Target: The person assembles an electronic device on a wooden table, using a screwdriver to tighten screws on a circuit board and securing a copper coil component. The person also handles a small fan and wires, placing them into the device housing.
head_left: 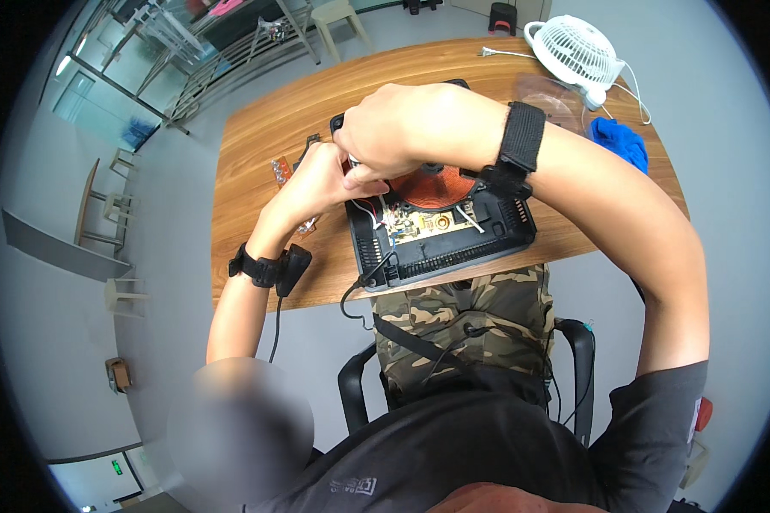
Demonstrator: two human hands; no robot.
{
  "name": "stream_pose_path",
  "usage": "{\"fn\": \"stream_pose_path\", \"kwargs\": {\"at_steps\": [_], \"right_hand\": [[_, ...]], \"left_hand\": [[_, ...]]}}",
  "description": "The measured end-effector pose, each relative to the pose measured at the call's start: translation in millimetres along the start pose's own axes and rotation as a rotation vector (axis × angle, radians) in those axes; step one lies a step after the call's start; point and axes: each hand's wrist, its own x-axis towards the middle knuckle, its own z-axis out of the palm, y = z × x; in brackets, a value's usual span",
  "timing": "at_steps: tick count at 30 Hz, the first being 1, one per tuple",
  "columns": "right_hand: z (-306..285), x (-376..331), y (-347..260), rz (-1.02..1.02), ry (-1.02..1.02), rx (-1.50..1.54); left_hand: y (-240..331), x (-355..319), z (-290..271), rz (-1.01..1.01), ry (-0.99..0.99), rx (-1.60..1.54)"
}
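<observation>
The left hand and right hand met, fingers curled, at the black housing's far left corner, though I could not tell what either held.

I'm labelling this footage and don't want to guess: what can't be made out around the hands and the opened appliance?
Head view, hidden: what, if anything, is between the fingertips; the left hand and right hand cover it.
Head view, hidden: the black housing's part behind both hands.
Head view, hidden: the coil's far part, behind the right wrist.
Head view, too small: fine solder joints on the circuit board.
</observation>
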Motion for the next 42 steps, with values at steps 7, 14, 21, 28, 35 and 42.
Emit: {"fn": "stream_pose_path", "kwargs": {"at_steps": [7,14,21,28,35,42], "right_hand": [[4,7,-2,0.035,-0.038,0.066],[9,3,-3,0.047,-0.03,0.142],[3,1,-3,0.049,-0.006,0.086],[5,-2,-8,0.087,-0.037,0.156],[3,-3,-13,0.115,-0.056,0.181],[3,1,-6,0.024,-0.018,0.041]], "left_hand": [[-9,-1,3,-0.021,-0.004,-0.186],[-10,-4,1,-0.011,-0.032,-0.044],[-3,-3,-2,-0.047,-0.02,-0.001],[-3,-3,0,0.03,-0.046,-0.155],[-10,-5,1,-0.001,-0.072,-0.125],[-2,-2,-3,-0.032,-0.057,-0.094]]}}
